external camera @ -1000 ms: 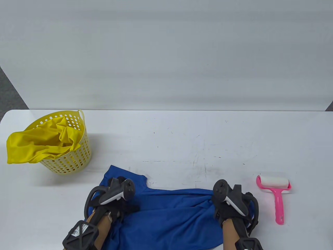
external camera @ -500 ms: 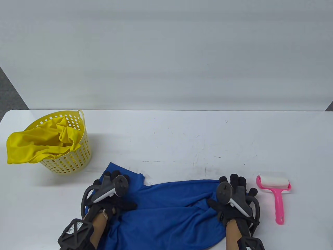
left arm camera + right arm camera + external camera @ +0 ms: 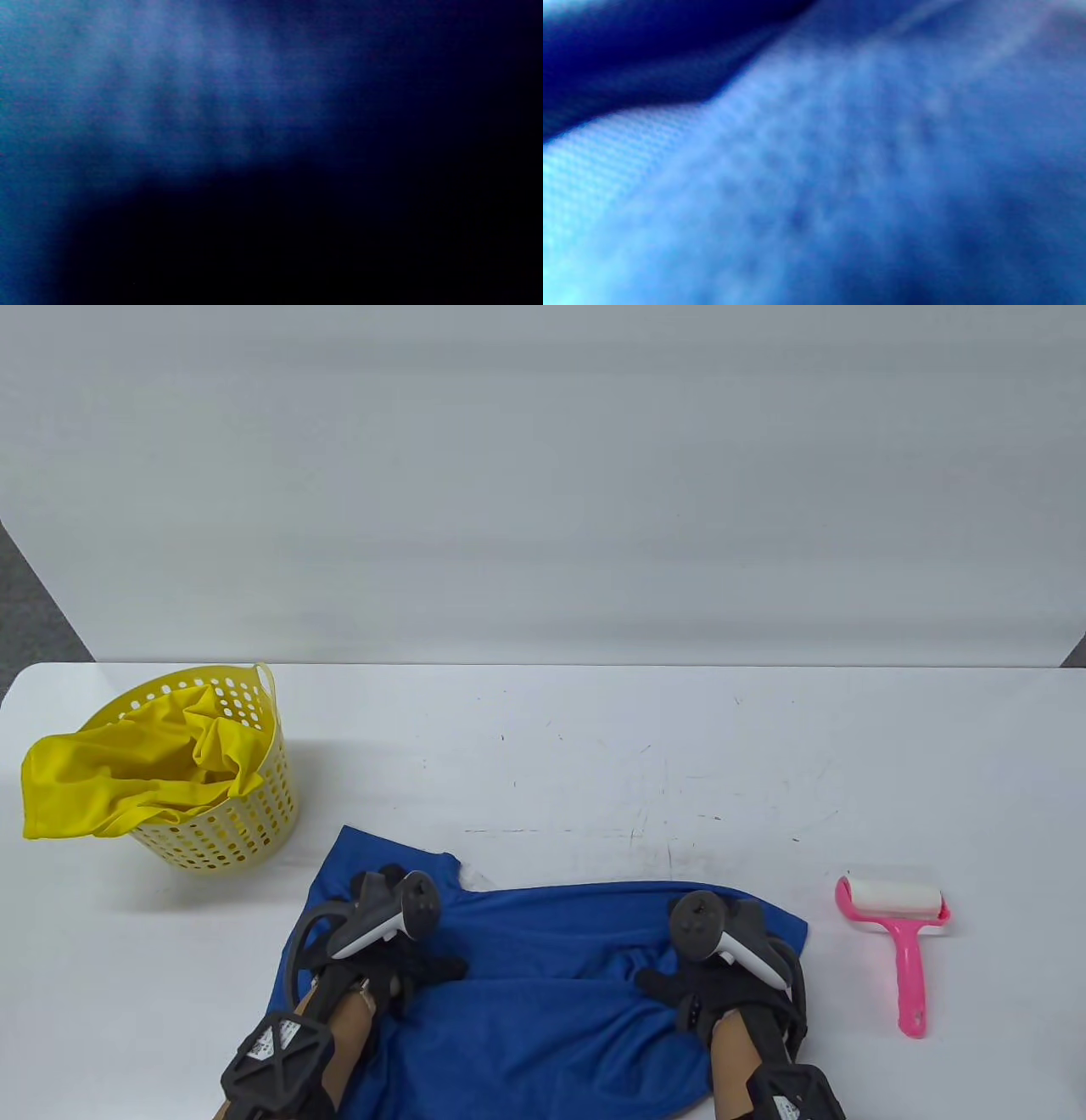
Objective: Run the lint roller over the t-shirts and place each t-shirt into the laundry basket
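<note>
**Where gloves meet blue cloth**

While pressed on the blue t-shirt (image 3: 543,976) at lower centre: left hand (image 3: 399,950) and right hand (image 3: 713,976), grips impossible to tell; scuffed white table (image 3: 594,746); grey wall (image 3: 543,475) behind; yellow laundry basket (image 3: 246,814) left; pink lint roller (image 3: 899,933) right.

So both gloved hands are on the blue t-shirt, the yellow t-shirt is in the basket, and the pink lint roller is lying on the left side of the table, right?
Not quite. The pink plastic lint roller lies on the right side of the white table, as the table view shows. The rest holds: the left hand and right hand are on the blue fabric t-shirt, and the yellow t-shirt sits in the yellow perforated laundry basket.
</note>
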Tool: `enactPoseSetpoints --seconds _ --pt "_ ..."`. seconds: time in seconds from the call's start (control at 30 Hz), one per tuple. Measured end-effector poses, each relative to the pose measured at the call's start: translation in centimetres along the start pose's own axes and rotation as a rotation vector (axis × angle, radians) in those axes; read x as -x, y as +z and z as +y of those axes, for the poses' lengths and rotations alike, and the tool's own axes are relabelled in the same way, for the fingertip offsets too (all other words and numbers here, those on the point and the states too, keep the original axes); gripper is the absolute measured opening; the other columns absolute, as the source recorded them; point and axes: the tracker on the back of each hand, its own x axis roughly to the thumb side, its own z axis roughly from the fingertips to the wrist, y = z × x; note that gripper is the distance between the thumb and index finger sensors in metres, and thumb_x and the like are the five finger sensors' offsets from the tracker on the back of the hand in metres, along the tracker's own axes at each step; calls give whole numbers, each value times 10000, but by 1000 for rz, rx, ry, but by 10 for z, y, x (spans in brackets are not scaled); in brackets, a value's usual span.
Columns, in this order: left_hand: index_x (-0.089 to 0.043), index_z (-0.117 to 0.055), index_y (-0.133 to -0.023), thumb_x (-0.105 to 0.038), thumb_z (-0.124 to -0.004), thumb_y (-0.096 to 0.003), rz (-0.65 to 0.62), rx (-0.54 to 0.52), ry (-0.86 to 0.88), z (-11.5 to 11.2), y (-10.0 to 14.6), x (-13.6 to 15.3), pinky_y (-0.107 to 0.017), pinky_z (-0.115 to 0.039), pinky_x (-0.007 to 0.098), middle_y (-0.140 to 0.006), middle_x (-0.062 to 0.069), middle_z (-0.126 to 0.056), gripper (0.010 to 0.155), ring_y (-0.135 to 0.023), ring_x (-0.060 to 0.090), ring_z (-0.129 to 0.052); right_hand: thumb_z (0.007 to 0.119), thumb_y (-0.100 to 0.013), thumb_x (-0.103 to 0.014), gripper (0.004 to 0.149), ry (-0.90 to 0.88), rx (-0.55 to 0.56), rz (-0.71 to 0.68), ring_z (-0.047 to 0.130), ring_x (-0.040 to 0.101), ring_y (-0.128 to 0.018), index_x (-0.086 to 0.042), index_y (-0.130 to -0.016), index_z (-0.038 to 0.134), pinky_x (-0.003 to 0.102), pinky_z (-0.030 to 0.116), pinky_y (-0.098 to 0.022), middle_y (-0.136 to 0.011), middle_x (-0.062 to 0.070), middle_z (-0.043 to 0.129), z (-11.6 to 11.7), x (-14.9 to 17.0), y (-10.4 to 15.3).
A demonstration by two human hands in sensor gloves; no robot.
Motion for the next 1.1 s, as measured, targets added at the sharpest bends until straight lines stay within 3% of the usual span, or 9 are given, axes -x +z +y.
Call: enactPoseSetpoints --seconds 0.1,0.13,0.2,0.33,0.4,0.5,0.63,0.87,1.1 --pt "-320 -112 -1119 -801 -661 -347 -38 -125 -20 26 30 1 -782 -353 741 -1224 161 -108 1062 -1158 518 -231 618 -465 -584 843 56 211 -4 70 550 -951 -216 -992 72 797 141 -565 -1058 236 23 -24 -12 24" --pt "-322 -212 -1139 -791 -690 -355 -50 -158 -31 35 40 0 -776 -424 733 -1253 145 -263 1032 -1166 502 -393 636 -463 -571 802 52 261 -8 229 580 -958 -162 -1037 253 799 241 -573 -1083 277 186 -33 -23 37" --pt "-298 -458 -1143 -772 -757 -350 -70 -154 -53 49 62 -2 -733 -560 725 -1220 140 -597 971 -1099 491 -684 649 -465 -563 744 44 238 -37 524 598 -928 -102 -1031 504 792 441 -570 -1071 309 495 -39 -41 57" --pt "-250 -672 -1104 -783 -853 -252 -101 16 -221 33 86 -8 -639 -726 699 -1126 210 -821 1022 -951 530 -910 681 -435 -611 753 74 31 -141 948 576 -664 -20 -875 832 687 803 -396 -849 324 927 -18 -80 77" --pt "-251 -669 -1109 -782 -877 -228 -92 71 -290 14 88 -8 -617 -748 708 -1136 238 -790 1050 -948 570 -899 682 -423 -631 784 187 -43 -104 986 564 -606 -7 -882 809 634 870 -336 -836 329 924 -2 -92 68" --pt "-229 -382 -1139 -786 -853 -242 -69 101 -342 -11 83 -5 -634 -720 722 -1187 286 -527 1157 -992 628 -773 688 -407 -647 852 349 -83 -45 966 580 -585 33 -921 676 610 903 -296 -880 373 759 15 -104 58" --pt "-256 -229 -1126 -808 -776 -240 -30 93 -307 -10 59 3 -689 -641 727 -1211 249 -360 1178 -1053 628 -613 685 -407 -641 966 388 -176 -16 657 714 -699 80 -944 332 715 809 -372 -945 447 375 33 -104 35" --pt "-357 -143 -1101 -813 -751 -223 -9 82 -158 9 3 7 -766 -524 689 -1226 159 -180 1161 -1100 595 -387 607 -394 -619 933 283 -147 56 319 687 -843 -64 -969 126 804 495 -541 -1010 319 101 9 -69 -9" --pt "-368 -153 -1104 -801 -745 -217 16 58 -131 25 -27 -5 -773 -519 684 -1233 126 -187 1151 -1121 567 -367 623 -379 -598 889 240 -101 96 313 645 -873 -137 -977 154 780 475 -569 -1035 248 111 -16 -51 -45"
